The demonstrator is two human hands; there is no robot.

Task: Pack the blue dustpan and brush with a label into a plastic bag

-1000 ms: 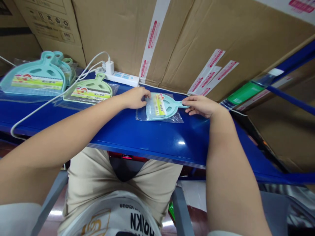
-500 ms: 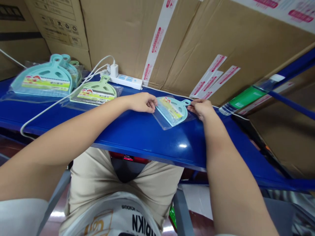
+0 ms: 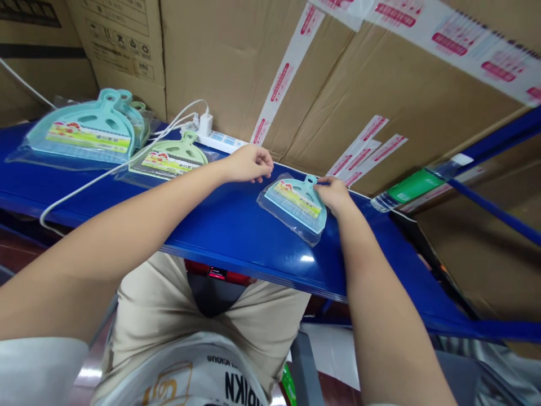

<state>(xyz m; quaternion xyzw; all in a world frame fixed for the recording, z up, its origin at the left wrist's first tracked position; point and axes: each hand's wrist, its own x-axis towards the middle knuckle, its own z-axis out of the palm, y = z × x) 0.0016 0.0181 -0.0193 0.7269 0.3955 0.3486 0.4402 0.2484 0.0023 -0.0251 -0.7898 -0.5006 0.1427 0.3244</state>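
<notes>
A small light-blue dustpan (image 3: 301, 204) in a clear plastic bag lies on the blue shelf top, label up, its handle toward the back. My right hand (image 3: 335, 194) pinches it beside the handle; part of the grip is hidden behind the fingers. Just behind and left of the bag, my left hand (image 3: 250, 163) hovers with loosely bent fingers and holds nothing. Beyond my left forearm lies a bagged green dustpan (image 3: 169, 153). A larger blue dustpan (image 3: 84, 127) in a bag rests at the far left, with more handles showing behind it.
A white power strip (image 3: 224, 142) with a plugged-in charger (image 3: 205, 123) sits along the back. Its white cable (image 3: 91, 187) loops over the shelf's left part. Tall cardboard boxes (image 3: 228, 62) wall off the back. A green-labelled bottle (image 3: 418, 185) leans at right.
The small blue dustpan has turned so its wide edge faces nearer me. My left hand has come off its bag and lifted slightly. My right hand stays at the handle.
</notes>
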